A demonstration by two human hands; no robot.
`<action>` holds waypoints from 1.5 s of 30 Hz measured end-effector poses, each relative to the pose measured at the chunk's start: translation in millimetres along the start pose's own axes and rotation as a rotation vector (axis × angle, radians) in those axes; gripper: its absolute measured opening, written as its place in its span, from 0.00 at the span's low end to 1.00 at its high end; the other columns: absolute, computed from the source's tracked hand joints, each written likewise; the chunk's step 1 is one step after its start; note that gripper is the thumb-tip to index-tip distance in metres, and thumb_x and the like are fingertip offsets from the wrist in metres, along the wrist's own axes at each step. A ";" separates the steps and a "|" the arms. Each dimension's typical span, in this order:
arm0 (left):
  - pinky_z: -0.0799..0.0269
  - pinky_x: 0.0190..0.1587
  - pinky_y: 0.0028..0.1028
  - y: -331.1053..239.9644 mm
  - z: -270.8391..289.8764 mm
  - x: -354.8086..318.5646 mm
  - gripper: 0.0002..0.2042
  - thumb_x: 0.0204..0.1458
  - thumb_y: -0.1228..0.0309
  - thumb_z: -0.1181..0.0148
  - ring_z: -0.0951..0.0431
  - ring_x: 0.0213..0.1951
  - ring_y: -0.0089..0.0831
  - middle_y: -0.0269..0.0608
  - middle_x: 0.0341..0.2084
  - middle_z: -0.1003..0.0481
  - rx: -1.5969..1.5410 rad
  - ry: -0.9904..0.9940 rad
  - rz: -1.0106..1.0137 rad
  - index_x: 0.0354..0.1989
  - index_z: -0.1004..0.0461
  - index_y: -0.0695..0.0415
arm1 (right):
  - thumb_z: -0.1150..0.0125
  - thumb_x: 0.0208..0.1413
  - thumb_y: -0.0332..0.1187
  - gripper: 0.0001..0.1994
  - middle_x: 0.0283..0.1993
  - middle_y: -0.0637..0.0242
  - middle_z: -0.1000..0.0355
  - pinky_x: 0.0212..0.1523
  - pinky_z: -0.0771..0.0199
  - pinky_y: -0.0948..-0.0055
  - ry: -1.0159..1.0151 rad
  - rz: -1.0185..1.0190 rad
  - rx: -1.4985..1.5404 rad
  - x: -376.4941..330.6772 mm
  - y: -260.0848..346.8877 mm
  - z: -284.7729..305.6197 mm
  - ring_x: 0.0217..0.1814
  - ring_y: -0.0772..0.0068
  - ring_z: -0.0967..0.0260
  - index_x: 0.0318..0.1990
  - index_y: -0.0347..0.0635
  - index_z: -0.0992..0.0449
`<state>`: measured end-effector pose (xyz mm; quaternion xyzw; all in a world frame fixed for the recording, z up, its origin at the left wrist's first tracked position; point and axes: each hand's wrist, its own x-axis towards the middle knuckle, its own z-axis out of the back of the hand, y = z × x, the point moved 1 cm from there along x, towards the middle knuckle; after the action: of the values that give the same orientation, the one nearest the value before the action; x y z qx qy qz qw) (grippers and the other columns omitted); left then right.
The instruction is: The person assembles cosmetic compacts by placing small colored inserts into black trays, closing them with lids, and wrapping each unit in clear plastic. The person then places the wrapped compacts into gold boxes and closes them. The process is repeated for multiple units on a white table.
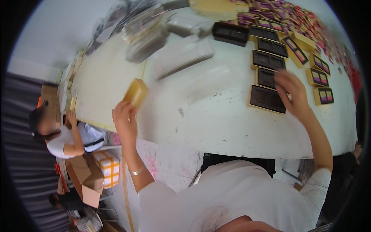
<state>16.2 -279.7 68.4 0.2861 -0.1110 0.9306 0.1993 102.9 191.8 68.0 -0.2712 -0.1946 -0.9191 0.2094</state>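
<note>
My left hand [126,115] grips a small gold cardboard box [137,92], tilted and raised above the white table. On the right, my right hand [293,92] hovers at the right end of a gold box with a black insert tray [266,77]. Its fingers are bent and look apart, with nothing visible between them. Just nearer to me lies another gold box with a black insert [266,99]. Several like it run away from me in a column, among them a black-insert box [268,60]. Whether my right fingertips touch a tray is hard to see.
Filled boxes [323,96] with purple and pink pieces stand at the right. Wrapped pieces [278,11] are heaped at the far right. Plastic-wrapped stacks [183,57] lie mid-table. Another person [63,135] works at the left, by an opened carton [85,178].
</note>
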 end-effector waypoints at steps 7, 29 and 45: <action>0.35 0.48 0.38 -196.5 -38.2 -22.7 0.04 0.41 0.73 0.39 0.28 0.33 0.29 0.32 0.24 0.30 -0.505 0.318 -0.529 0.26 0.27 0.53 | 0.43 0.48 0.27 0.06 0.38 0.58 0.29 0.46 0.32 0.63 0.232 -0.043 -0.349 125.5 -74.4 -100.7 0.45 0.57 0.33 0.32 0.36 0.25; 0.30 0.39 0.27 -224.4 -58.4 6.1 0.37 0.42 0.71 0.32 0.29 0.34 0.33 0.44 0.50 0.33 -1.041 0.943 -0.273 0.63 0.44 0.53 | 0.44 0.55 0.36 0.11 0.21 0.71 0.35 0.20 0.37 0.82 0.519 -1.235 1.113 -69.4 45.0 58.2 0.18 0.83 0.38 0.40 0.40 0.33; 0.30 0.38 0.27 -236.4 -61.5 14.5 0.31 0.41 0.72 0.33 0.30 0.37 0.34 0.41 0.50 0.35 -1.074 1.009 -0.340 0.56 0.36 0.53 | 0.32 0.37 0.33 0.26 0.50 0.55 0.37 0.39 0.30 0.65 0.445 -0.047 0.132 -83.6 63.7 51.7 0.39 0.61 0.34 0.48 0.40 0.28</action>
<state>77.9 -43.7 48.8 -0.2977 -0.3990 0.7232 0.4787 219.6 186.3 75.3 -0.0430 -0.2097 -0.9462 0.2428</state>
